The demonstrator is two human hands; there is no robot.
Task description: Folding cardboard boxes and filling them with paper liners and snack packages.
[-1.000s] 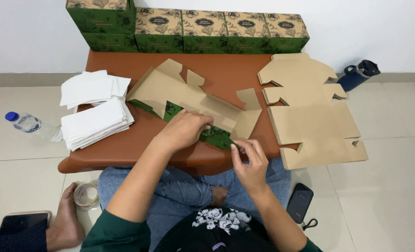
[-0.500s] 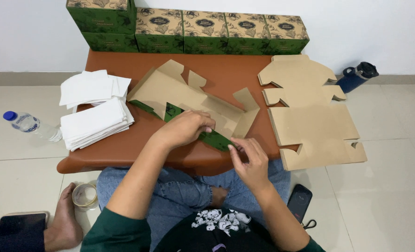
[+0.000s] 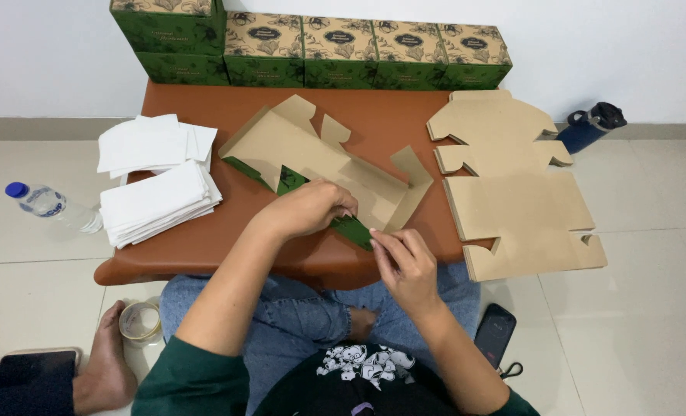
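A flat die-cut cardboard box blank [image 3: 312,158], brown inside and green outside, lies on the low brown table [image 3: 204,246]. My left hand [image 3: 304,208] presses down on its near part, fingers curled over a fold. My right hand [image 3: 405,262] pinches the green flap [image 3: 354,229] at the blank's near edge, at the table's front. Both hands touch the same blank.
A stack of flat brown blanks [image 3: 512,185] overhangs the table's right side. White paper stacks [image 3: 154,189] lie at the left. Finished green boxes [image 3: 320,50] line the back. On the floor: a water bottle [image 3: 50,206], tape roll [image 3: 140,320], phone [image 3: 495,335], dark flask [image 3: 590,127].
The near green flap has been folded up further. My right hand slid slightly left along it while my left hand stayed pressing on the blank.
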